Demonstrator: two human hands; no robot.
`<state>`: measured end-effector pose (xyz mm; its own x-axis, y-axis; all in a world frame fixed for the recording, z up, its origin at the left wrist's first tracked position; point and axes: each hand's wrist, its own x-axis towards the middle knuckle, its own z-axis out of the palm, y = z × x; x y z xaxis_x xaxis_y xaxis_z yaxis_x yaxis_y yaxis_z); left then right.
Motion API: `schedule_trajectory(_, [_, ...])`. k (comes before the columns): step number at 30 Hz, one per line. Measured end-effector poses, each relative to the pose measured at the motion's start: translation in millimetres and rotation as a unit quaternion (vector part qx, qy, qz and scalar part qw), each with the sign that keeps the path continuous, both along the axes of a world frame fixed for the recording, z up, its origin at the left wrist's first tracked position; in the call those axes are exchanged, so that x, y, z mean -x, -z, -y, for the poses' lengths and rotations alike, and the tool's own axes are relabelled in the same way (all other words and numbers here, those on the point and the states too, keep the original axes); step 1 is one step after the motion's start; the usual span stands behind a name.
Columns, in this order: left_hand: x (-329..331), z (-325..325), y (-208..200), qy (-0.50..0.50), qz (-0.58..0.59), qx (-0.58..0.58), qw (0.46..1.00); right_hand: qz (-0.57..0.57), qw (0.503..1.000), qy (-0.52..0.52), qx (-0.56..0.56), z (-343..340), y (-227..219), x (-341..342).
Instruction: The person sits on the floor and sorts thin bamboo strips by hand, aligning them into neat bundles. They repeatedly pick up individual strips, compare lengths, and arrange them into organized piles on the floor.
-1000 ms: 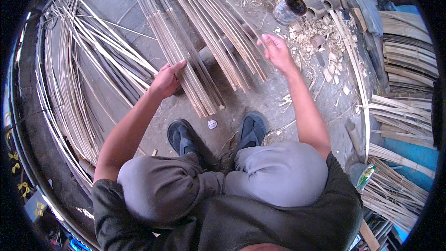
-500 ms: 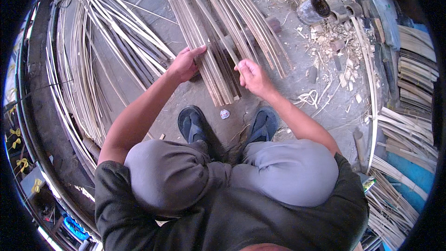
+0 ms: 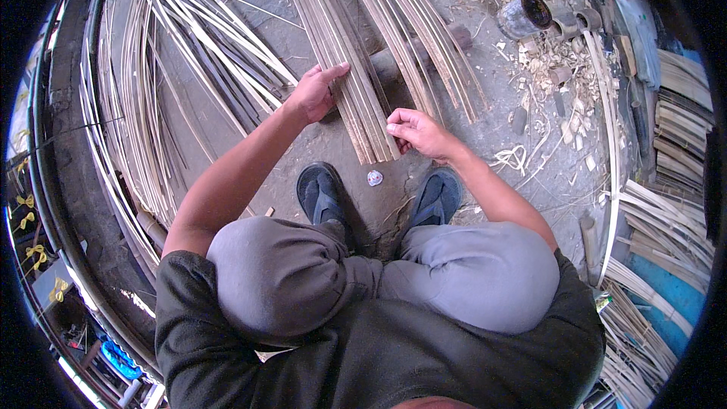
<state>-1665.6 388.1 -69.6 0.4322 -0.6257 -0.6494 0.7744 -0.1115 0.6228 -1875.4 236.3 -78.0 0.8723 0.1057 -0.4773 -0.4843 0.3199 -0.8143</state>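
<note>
A row of flat bamboo strips slants toward me, laid side by side with their near ends close together. My left hand is closed on the row's left edge, thumb on top and fingers beneath, mostly hidden. At the near right corner, my right hand pinches the outermost strip between thumb and fingers, against the others. Farther right, a second group of bamboo strips rests across a round wooden piece. Just below the near ends of the held row, a small round whitish object lies on the floor.
Long thin strips and paler ones spread over the floor at left. Wood shavings lie at right around an open tin. Stacked strips line the far right. My sandalled feet stand close to the held row.
My right hand has come down and slightly right, bringing its separate strip against the right edge of the row. My left hand still grips the left edge. The view has shifted slightly.
</note>
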Motion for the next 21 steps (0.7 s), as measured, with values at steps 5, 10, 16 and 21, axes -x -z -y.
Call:
schedule_trajectory(5, [0.6, 3.2, 3.4, -0.013, -0.008, 0.013, 1.0, 0.011, 0.999, 0.044, 0.002, -8.7, -5.3, 0.4])
schedule_trajectory(10, [0.1, -3.5, 4.5, -0.012, 0.013, 0.009, 1.0, 0.034, 0.994, -0.04, 0.095, -0.6, -11.4, -4.1])
schedule_trajectory(16, [-7.9, -12.4, 18.6, -0.001, 0.004, 0.007, 1.0, 0.033, 0.872, 0.083, 0.482, 85.8, -20.1, -4.7])
schedule_trajectory(21, [-3.0, -9.3, 7.5, 0.013, -0.002, -0.015, 1.0, -0.067, 0.836, -0.036, 0.544, 90.2, -25.1, 9.2])
